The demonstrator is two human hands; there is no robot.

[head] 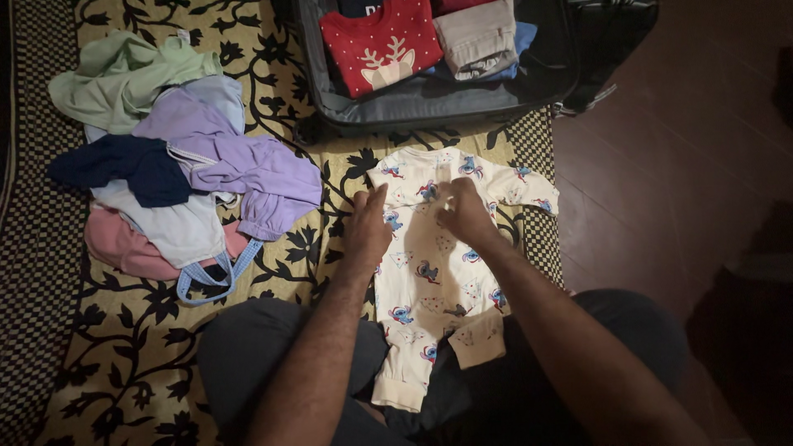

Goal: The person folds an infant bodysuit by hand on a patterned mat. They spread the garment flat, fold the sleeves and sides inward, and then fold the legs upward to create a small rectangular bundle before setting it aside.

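Heap of pastel clothes (173, 157) on patterned mat (107, 347); open suitcase (438, 99) with red reindeer sweater (380, 45).

Head view; steeply downward; close

Seated on a yellow, black-patterned rug (273, 91), a person presses the left hand (368, 227) and right hand (464, 213) flat on a cream printed baby romper (429, 281), with a clothes pile (178, 165) at left and an open suitcase (429, 99) beyond.

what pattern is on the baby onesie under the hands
The baby onesie is cream with small blue cartoon creatures and pink accents, clearest in the head view.
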